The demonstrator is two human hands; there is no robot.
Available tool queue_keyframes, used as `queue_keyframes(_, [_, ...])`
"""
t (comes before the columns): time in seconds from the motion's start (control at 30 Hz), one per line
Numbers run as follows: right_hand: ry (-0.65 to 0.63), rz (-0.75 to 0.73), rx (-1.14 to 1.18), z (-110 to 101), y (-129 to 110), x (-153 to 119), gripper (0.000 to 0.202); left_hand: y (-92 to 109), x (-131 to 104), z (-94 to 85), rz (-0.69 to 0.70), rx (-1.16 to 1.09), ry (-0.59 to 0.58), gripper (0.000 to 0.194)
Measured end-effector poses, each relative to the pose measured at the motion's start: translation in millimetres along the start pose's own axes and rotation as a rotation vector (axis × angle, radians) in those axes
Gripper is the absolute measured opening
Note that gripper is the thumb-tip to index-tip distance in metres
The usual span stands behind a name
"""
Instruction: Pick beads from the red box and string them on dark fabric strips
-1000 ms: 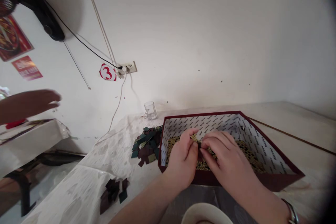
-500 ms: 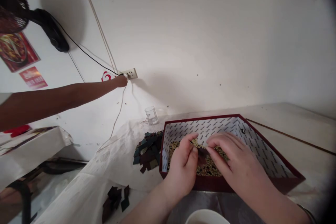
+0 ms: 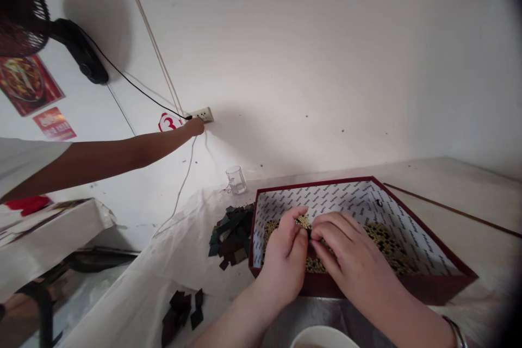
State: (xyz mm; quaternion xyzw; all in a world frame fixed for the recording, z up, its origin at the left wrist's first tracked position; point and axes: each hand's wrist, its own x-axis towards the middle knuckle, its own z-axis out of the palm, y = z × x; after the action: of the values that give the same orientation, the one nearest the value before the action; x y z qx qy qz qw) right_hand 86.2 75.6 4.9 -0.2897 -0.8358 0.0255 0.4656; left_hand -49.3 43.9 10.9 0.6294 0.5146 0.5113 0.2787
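Both hands are over an open dark-red box (image 3: 350, 286), whose inside walls carry printed white paper. Many small pale and dark bead-like pieces (image 3: 387, 244) cover its floor. My left hand (image 3: 284, 261) is closed, thumb against bent fingers, on a small dark piece (image 3: 309, 234) that looks like cloth. Thumb and fingers of my right hand (image 3: 346, 247) pinch at that same piece, touching my left fingertips. Fingers cover most of it. A heap of dark flat pieces (image 3: 232, 234) lies left of the box, with a smaller pile (image 3: 177, 310) nearer me.
Close to me stands a white bowl (image 3: 324, 337), partly cut off. A glass mug (image 3: 235, 180) stands by the wall. Another person's arm (image 3: 134, 153) reaches to a wall socket (image 3: 206, 115). A thin stick (image 3: 448, 207) lies right of the box; a fan (image 3: 24, 11) hangs left.
My right hand has moved left, closing in on my left fingertips, so less of the dark piece shows. The other person's hand has shifted slightly right at the socket.
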Motion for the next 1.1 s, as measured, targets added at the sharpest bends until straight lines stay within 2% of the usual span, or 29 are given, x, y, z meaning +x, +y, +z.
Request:
queue_keyframes(0.2, [-0.026, 0.035, 0.021, 1.7, -0.8, -0.9, 0.013, 0.7, 0.2, 1.1, -0.011, -0.025, -0.020, 0.031])
queue_keyframes(1.1, [-0.028, 0.026, 0.067, 2.0, 0.6, -0.5, 0.015, -0.4, 0.7, 1.2, -0.013, -0.026, -0.023, 0.031])
